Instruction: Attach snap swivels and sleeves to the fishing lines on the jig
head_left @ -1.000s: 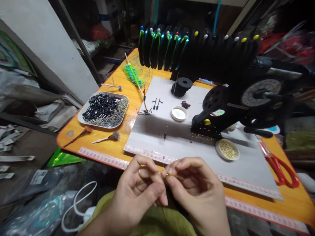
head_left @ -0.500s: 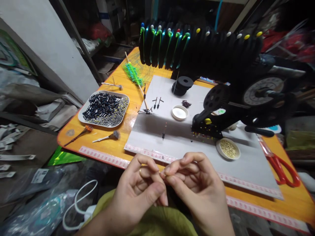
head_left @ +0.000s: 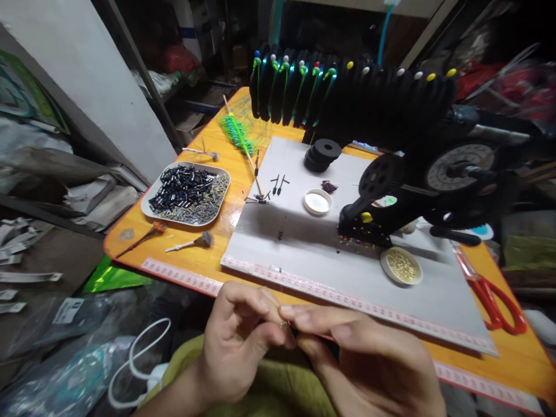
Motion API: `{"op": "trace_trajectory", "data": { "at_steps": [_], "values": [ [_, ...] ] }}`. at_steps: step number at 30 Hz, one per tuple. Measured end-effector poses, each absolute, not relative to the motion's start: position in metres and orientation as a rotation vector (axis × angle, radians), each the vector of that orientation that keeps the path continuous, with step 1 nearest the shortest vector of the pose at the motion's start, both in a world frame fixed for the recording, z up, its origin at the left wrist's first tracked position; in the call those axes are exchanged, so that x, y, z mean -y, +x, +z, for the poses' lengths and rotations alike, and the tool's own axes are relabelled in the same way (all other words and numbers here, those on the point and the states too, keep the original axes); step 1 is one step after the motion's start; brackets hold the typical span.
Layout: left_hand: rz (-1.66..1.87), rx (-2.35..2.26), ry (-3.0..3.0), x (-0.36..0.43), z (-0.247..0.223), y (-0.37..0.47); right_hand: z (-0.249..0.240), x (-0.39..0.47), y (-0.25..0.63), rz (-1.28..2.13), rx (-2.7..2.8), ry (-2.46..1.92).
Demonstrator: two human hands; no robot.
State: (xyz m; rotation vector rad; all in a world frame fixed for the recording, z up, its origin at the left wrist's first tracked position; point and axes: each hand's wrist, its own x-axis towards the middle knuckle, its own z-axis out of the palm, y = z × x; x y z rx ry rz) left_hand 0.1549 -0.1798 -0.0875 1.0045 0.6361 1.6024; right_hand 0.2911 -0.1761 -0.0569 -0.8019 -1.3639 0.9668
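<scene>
Close to the table's front edge, my left hand is closed, thumb against fingers, on a tiny gold-coloured piece. My right hand meets it there, its forefinger tip touching the left fingertips. The right fingers are bent inward, and whatever lies between them is too small to make out. A very thin line runs up from the fingers over the board. Along it are a small dark bead and a black stopper-like piece. A round white dish of small gold pieces stands to the right.
A black spool rack with a geared stand overhangs the grey board. Red-handled scissors lie at right. On the left stands a white tray of black and grey pieces. Another white dish sits mid-board.
Both hands have moved slightly lower. My right hand has turned flatter and shifted right, its fingers stretched further across. The black piece on the line has shifted a little left.
</scene>
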Motion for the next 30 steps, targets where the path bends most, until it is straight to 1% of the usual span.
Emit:
{"op": "trace_trajectory", "data": {
  "at_steps": [5,10,18,20,22,25,30],
  "values": [
    [1.679,-0.631,1.171,0.170,-0.089,0.153,-0.049,0.165,0.298,1.031,1.522,-0.917],
    [1.640,-0.616,1.337,0.170,-0.092,0.142,-0.040,0.154,0.301,1.124,1.742,-0.985],
    [1.425,-0.828,1.657,0.169,-0.081,0.124,-0.053,0.163,0.304,0.889,1.779,-0.819],
    [1.395,-0.835,1.721,0.165,-0.077,0.121,-0.054,0.165,0.307,0.980,1.710,-0.799],
    [1.378,-0.847,1.744,0.160,-0.075,0.120,-0.054,0.166,0.309,1.144,1.617,-0.782],
    [1.349,-0.895,1.644,0.157,-0.073,0.121,-0.053,0.165,0.308,1.371,1.424,-0.743],
    [1.262,-0.919,1.338,0.161,-0.070,0.125,-0.055,0.167,0.302,1.505,1.152,-0.721]
  ]
}}
